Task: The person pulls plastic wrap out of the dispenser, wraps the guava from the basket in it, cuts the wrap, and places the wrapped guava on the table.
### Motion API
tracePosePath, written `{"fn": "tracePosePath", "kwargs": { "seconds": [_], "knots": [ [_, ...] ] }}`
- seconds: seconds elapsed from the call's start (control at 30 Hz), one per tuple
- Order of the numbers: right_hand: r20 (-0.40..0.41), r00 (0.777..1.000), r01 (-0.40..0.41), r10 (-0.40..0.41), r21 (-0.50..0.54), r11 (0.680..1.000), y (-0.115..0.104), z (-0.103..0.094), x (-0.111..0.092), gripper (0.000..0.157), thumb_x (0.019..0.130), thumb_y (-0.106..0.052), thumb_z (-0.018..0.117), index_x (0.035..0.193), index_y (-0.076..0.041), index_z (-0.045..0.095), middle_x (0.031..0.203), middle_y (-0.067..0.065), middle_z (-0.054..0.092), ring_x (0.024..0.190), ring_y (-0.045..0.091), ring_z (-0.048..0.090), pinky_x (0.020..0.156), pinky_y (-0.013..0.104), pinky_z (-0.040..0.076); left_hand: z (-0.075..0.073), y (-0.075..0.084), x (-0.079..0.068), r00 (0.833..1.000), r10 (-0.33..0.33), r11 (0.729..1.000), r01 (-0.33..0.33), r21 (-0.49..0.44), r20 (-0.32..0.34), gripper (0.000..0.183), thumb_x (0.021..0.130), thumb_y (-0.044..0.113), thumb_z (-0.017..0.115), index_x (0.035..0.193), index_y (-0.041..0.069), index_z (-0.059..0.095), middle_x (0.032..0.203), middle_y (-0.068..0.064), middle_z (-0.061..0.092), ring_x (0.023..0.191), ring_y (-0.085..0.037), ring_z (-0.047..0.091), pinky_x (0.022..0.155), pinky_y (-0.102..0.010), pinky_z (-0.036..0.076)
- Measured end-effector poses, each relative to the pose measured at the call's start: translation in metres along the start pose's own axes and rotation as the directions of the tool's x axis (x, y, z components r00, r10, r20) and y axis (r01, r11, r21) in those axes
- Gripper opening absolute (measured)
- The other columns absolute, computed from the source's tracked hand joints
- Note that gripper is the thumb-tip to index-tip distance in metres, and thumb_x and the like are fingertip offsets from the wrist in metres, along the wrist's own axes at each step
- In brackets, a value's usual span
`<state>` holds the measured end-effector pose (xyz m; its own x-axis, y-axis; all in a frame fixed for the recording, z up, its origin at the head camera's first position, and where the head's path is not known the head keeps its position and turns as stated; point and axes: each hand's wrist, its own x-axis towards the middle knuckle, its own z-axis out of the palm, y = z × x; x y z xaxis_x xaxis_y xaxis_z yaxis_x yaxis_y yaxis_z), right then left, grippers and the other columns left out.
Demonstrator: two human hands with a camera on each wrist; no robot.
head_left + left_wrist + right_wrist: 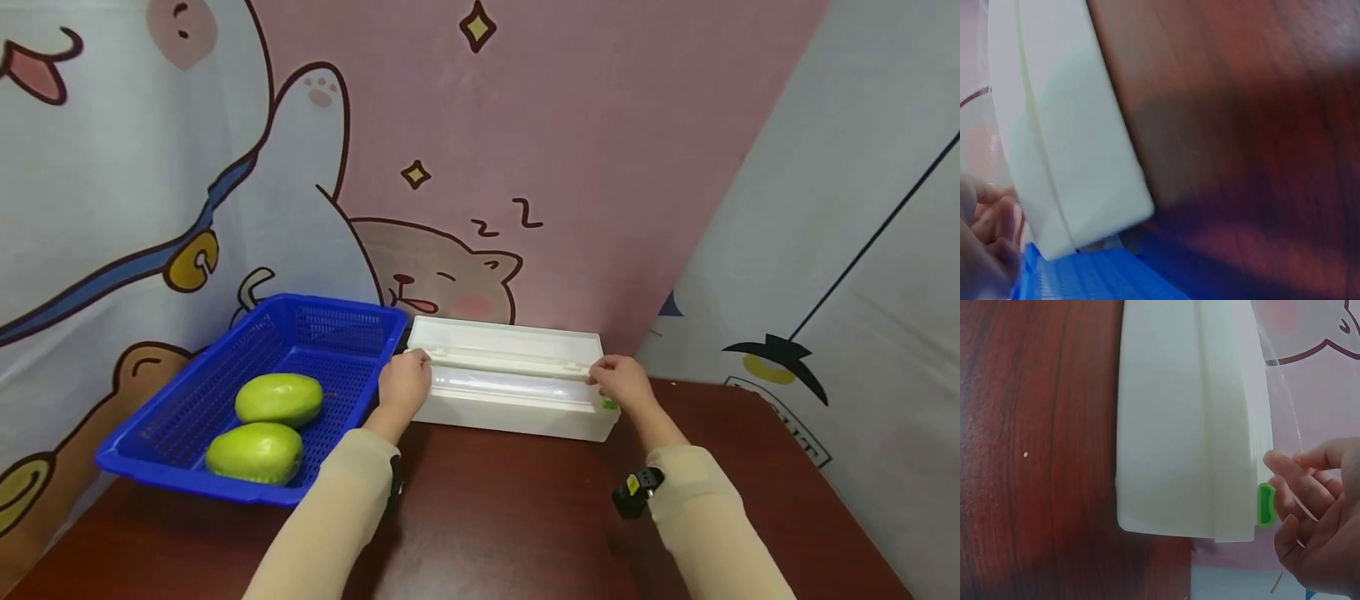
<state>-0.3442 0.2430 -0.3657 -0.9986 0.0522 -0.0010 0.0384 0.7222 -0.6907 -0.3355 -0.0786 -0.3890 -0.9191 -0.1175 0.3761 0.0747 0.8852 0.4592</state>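
A long white cling film dispenser (pixel 517 418) sits on the table with its lid (pixel 510 335) raised at the back. Inside lies a shiny roll of clear cling film (pixel 510 385), behind it a pale bar (pixel 502 362). At the box's left end, my left hand (pixel 405 385) pinches the film's edge; its fingertips are partly hidden in the left wrist view. My right hand (pixel 1319 519) pinches the clear film (pixel 1288 400) between thumb and finger at the other end. Beside that hand, a green slider (pixel 1266 505) projects from the box.
A blue plastic basket (pixel 180 483) stands left of the dispenser, close to my left forearm. Two green melon-like fruits (pixel 279 399) lie in it. Brown wooden tabletop (pixel 510 517) stretches in front of the box, and a printed cloth (pixel 600 167) hangs behind.
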Motion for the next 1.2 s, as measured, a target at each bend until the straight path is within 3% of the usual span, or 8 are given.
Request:
{"fn": "tracePosePath", "kwargs": {
  "seconds": [0.13, 0.27, 0.4, 0.53, 0.67, 0.8, 1.0, 1.2],
  "knots": [
    [-0.025, 0.998, -0.050, 0.051, 0.055, 0.997, -0.003, -0.001, -0.001, 0.032, 0.093, -0.027, 0.054, 0.092, 0.003, 0.064, 0.090, 0.017, 0.071, 0.062, 0.013, 0.059, 0.055, 0.025, 0.047, 0.000, 0.005, 0.001, 0.994, -0.103, 0.987, 0.107, -0.119, 0.037, 0.022, 0.089, 0.019, 0.056, 0.083, 0.004, 0.072, 0.086, -0.012, 0.072, 0.077, -0.030, 0.068, 0.069, -0.043, 0.053],
    [-0.074, 0.993, -0.084, 0.090, 0.082, 0.993, -0.007, 0.002, 0.001, 0.026, 0.089, -0.022, 0.060, 0.093, 0.003, 0.064, 0.087, 0.017, 0.071, 0.061, 0.013, 0.056, 0.053, 0.024, 0.045, 0.000, 0.006, 0.003, 0.981, -0.193, 0.955, 0.186, -0.230, -0.011, 0.024, 0.087, 0.021, 0.062, 0.079, 0.002, 0.073, 0.083, -0.014, 0.072, 0.080, -0.032, 0.067, 0.073, -0.043, 0.053],
    [-0.101, 0.986, -0.125, 0.136, 0.105, 0.987, -0.010, 0.004, 0.005, 0.026, 0.085, -0.016, 0.062, 0.102, 0.003, 0.063, 0.093, 0.019, 0.068, 0.073, 0.019, 0.059, 0.057, 0.024, 0.044, -0.002, 0.005, 0.005, 0.965, -0.258, 0.924, 0.231, -0.305, -0.049, 0.016, 0.080, 0.012, 0.064, 0.077, 0.000, 0.073, 0.082, -0.016, 0.072, 0.083, -0.035, 0.066, 0.077, -0.044, 0.053],
    [-0.063, 0.978, -0.187, 0.200, 0.174, 0.967, -0.009, 0.004, 0.007, 0.033, 0.086, -0.017, 0.060, 0.110, 0.005, 0.063, 0.093, 0.015, 0.068, 0.083, 0.022, 0.057, 0.062, 0.024, 0.044, -0.005, 0.006, 0.005, 0.954, -0.300, 0.897, 0.274, -0.348, -0.022, 0.012, 0.075, 0.005, 0.061, 0.076, 0.000, 0.073, 0.083, -0.017, 0.071, 0.085, -0.036, 0.065, 0.077, -0.043, 0.052],
    [-0.001, 0.967, -0.244, 0.254, 0.268, 0.932, -0.004, 0.001, 0.009, 0.035, 0.088, -0.017, 0.060, 0.113, 0.007, 0.062, 0.076, 0.003, 0.065, 0.073, 0.015, 0.054, 0.059, 0.022, 0.044, -0.006, 0.007, 0.006, 0.938, -0.347, 0.858, 0.323, -0.399, 0.014, 0.011, 0.076, 0.004, 0.063, 0.080, -0.001, 0.072, 0.087, -0.018, 0.071, 0.087, -0.035, 0.065, 0.076, -0.042, 0.052],
    [0.060, 0.961, -0.272, 0.272, 0.408, 0.871, -0.002, -0.002, 0.011, 0.036, 0.090, -0.011, 0.057, 0.119, 0.010, 0.056, 0.066, -0.005, 0.059, 0.061, 0.006, 0.055, 0.059, 0.019, 0.049, -0.008, 0.009, 0.007, 0.914, -0.404, 0.806, 0.377, -0.457, 0.041, 0.012, 0.077, 0.003, 0.064, 0.084, -0.001, 0.073, 0.089, -0.019, 0.071, 0.087, -0.033, 0.065, 0.074, -0.037, 0.053],
    [0.085, 0.942, -0.308, 0.326, 0.607, 0.732, -0.003, -0.004, 0.012, 0.040, 0.092, -0.004, 0.053, 0.129, 0.009, 0.047, 0.063, -0.004, 0.059, 0.057, 0.004, 0.060, 0.059, 0.018, 0.054, -0.008, 0.013, 0.010, 0.872, -0.488, 0.693, 0.417, -0.589, 0.043, 0.015, 0.078, -0.001, 0.063, 0.088, -0.003, 0.073, 0.085, -0.019, 0.071, 0.070, -0.024, 0.069, 0.058, -0.021, 0.049],
    [0.104, 0.931, -0.322, 0.350, 0.687, 0.652, -0.002, -0.006, 0.011, 0.046, 0.091, -0.004, 0.054, 0.134, 0.006, 0.043, 0.063, -0.005, 0.060, 0.059, 0.004, 0.060, 0.060, 0.016, 0.053, -0.009, 0.014, 0.012, 0.858, -0.513, 0.609, 0.389, -0.692, 0.031, 0.016, 0.078, -0.005, 0.061, 0.090, -0.007, 0.071, 0.082, -0.023, 0.071, 0.054, -0.015, 0.065, 0.048, -0.014, 0.046]
  ]
}}
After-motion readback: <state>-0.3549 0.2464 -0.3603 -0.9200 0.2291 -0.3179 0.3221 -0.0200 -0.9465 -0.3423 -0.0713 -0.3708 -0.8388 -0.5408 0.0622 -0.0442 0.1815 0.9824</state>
